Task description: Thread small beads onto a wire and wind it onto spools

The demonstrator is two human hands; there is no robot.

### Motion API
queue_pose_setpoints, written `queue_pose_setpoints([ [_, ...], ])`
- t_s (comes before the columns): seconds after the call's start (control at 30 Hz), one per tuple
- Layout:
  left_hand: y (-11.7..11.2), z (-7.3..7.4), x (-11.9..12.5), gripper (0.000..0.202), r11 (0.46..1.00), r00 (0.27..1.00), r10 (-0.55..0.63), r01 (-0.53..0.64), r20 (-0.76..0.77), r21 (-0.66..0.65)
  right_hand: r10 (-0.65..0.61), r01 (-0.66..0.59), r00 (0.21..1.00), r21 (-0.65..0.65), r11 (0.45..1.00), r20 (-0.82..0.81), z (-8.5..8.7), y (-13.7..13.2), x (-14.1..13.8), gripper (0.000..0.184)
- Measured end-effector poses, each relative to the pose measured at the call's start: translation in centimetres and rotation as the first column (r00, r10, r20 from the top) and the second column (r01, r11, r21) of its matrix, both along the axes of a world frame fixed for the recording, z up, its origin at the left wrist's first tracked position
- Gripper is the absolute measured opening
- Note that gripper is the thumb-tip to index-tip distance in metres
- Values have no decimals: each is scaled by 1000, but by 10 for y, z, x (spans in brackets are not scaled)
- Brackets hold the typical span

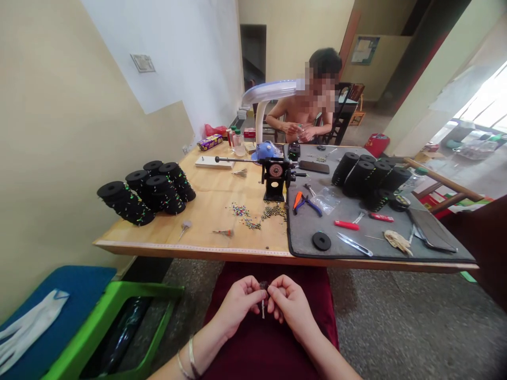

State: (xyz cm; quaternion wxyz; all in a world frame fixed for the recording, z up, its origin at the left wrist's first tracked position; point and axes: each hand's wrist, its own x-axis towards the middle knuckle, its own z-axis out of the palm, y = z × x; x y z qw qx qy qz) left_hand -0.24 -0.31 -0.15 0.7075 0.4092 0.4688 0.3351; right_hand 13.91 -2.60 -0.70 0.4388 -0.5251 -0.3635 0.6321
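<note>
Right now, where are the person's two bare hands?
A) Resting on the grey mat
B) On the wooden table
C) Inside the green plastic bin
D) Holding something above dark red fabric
D. The left hand and right hand pinch a small dark item between them, above the dark red fabric.

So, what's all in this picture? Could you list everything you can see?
Spool stacks: five, black, on the wooden table, left.
Spool stacks: several, black, on the grey mat.
Hand winder: one, black, mid-table.
Beads: many, mixed colours, scattered on the table.
Pliers: one pair, orange and blue, on the mat.
Co-worker: one, across the table.
Crate: one, green, floor, left.
Glove: one, white, on a blue seat.
Small dark tuft: one, pale stem, between the hands.
Left hand: one, bare, pinching the tuft.
Right hand: one, bare, pinching the tuft.
</note>
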Motion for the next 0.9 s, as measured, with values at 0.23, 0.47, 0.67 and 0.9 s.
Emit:
queue_pose_setpoints([
  [0.23, -2, 4, 4, 24, 990, 991, -2, 20, -132, 139, -22, 13, 991, 63, 998, 135, 0, 2, -2, 37],
  [0.47, -2, 2, 3, 19, 979, 986, -21, 54, -163, 198, -22, -1, 982, 122, 993, 186, -3, 0, -1, 31],
  [0.67, -4, 1, 5, 23, 997, 1000, -23, 23, -7, 69, -30, 11, 988, 125, 992, 151, -4, 2, -2, 29],
  [0.9, -3, 2, 6, 23, 985, 963, -66, 105, 261, -139, -23, 23, 999, 11, 1000, 29, -5, 4, 0, 35],
])
